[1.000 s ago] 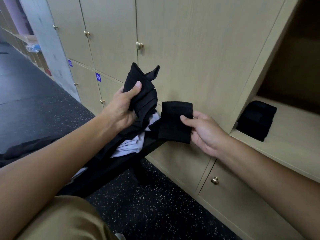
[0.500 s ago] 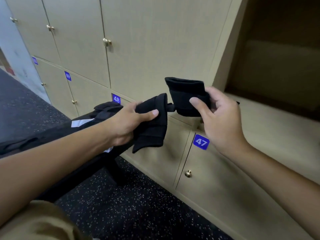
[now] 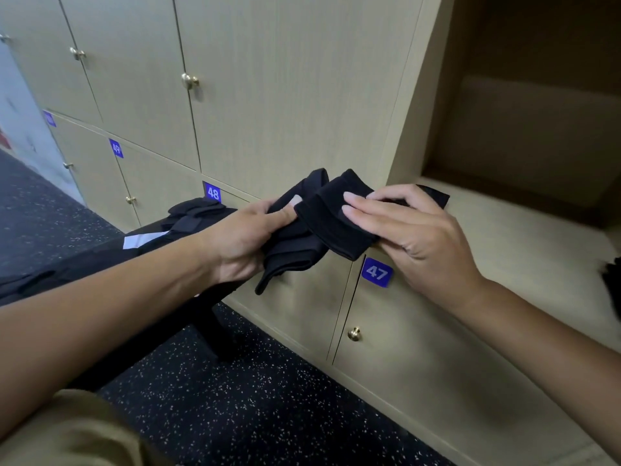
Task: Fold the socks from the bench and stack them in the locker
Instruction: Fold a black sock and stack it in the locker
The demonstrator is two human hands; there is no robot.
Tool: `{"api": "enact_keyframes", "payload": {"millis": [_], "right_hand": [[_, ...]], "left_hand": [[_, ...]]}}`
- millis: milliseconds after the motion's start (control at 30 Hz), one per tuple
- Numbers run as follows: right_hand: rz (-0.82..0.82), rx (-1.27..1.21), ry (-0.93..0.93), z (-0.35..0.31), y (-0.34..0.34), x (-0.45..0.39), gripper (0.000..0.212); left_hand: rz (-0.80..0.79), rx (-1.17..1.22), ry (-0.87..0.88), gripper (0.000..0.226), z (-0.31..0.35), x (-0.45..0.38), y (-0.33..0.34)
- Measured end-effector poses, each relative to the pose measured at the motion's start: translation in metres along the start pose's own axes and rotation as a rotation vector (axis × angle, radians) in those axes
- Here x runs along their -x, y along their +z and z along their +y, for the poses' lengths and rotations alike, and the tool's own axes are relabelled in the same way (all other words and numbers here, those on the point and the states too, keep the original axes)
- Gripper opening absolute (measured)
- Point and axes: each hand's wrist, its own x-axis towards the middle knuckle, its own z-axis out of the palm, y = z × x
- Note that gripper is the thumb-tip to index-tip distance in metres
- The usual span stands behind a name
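The black knitted sock (image 3: 331, 227) is being held in the air in front of the pale wooden locker doors, just short of the open locker compartment (image 3: 524, 230), with its folded cuff end lying across the other, dangling end. The left hand (image 3: 242, 243) is gripping the hanging part, thumb pressed on top of the fabric, while the right hand (image 3: 413, 233) is pinching the folded cuff between thumb and fingertips. Compared with half a second ago, the two hands are sitting closer together and the cuff end, then held upright and apart, is now being laid over the left hand's portion; this suggests the fold is being closed and the sock is nearly ready to go in. Just beyond the right hand, a strip of black fabric (image 3: 433, 196) is resting on the compartment's shelf, and at the far right edge another dark bundle (image 3: 611, 284) is showing, probably socks already stacked. Behind the left hand, more black socks (image 3: 195, 213) and a white paper (image 3: 141, 238) are lying on the black bench (image 3: 111, 260). Below the grip are the purple number plate 47 (image 3: 376, 272) and a brass knob (image 3: 353, 333). Nothing is blocking the short way to the shelf.
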Motion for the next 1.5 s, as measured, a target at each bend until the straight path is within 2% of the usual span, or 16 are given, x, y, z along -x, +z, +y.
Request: {"api": "enact_keyframes", "payload": {"millis": [133, 167, 233, 267, 333, 400, 433, 533, 667, 767, 967, 1133, 1167, 1267, 1400, 1500], "right_hand": [[-0.100, -0.123, 0.062, -0.004, 0.001, -0.001, 0.039], [-0.141, -0.164, 0.107, -0.008, -0.001, -0.003, 0.044], [-0.231, -0.291, 0.237, -0.013, -0.005, -0.003, 0.070], [-0.235, -0.380, 0.324, -0.015, -0.007, -0.004, 0.074], [-0.137, -0.511, 0.495, -0.017, -0.005, -0.003, 0.058], [0.016, -0.500, 0.639, -0.019, 0.003, -0.002, 0.029], [0.039, -0.472, 0.710, -0.020, 0.007, -0.001, 0.026], [-0.091, -0.453, 0.881, -0.020, 0.014, 0.001, 0.041], [-0.284, -0.747, 1.086, -0.015, 0.009, 0.005, 0.062], [-0.393, -0.842, 1.135, -0.006, 0.004, 0.010, 0.066], [-0.453, -0.886, 1.235, 0.008, -0.004, 0.019, 0.066], [-0.221, -0.939, 1.325, 0.023, -0.024, 0.022, 0.032], [-0.159, -0.945, 1.338, 0.027, -0.028, 0.023, 0.032], [0.044, -0.981, 1.430, 0.042, -0.036, 0.027, 0.053], [0.279, -1.045, 1.535, 0.062, -0.046, 0.026, 0.042], [0.317, -1.051, 1.555, 0.085, -0.045, 0.022, 0.045]], "left_hand": [[0.013, -0.040, -0.003, 0.036, 0.001, 0.003, 0.004], [0.022, -0.039, 0.000, 0.036, 0.001, 0.003, 0.004], [0.043, -0.034, 0.003, 0.033, 0.000, 0.003, 0.003], [0.049, -0.033, 0.003, 0.030, 0.000, 0.003, 0.003], [0.054, -0.035, -0.003, 0.028, -0.001, 0.003, 0.002], [0.052, -0.039, -0.018, 0.028, -0.004, 0.003, 0.001], [0.050, -0.042, -0.031, 0.030, -0.006, 0.002, 0.000], [0.051, -0.062, -0.081, 0.036, -0.012, 0.000, 0.003], [0.040, -0.075, -0.133, 0.033, -0.017, -0.002, 0.012], [0.031, -0.081, -0.156, 0.032, -0.018, -0.004, 0.015], [0.022, -0.119, -0.149, 0.034, -0.023, -0.012, 0.019], [0.094, -0.222, -0.131, 0.035, -0.019, -0.018, 0.013], [0.101, -0.233, -0.128, 0.034, -0.019, -0.018, 0.013], [0.110, -0.273, -0.127, 0.032, -0.018, -0.019, 0.013], [0.096, -0.325, -0.145, 0.031, -0.024, -0.022, 0.015], [0.087, -0.352, -0.145, 0.024, -0.028, -0.024, 0.022]]}}
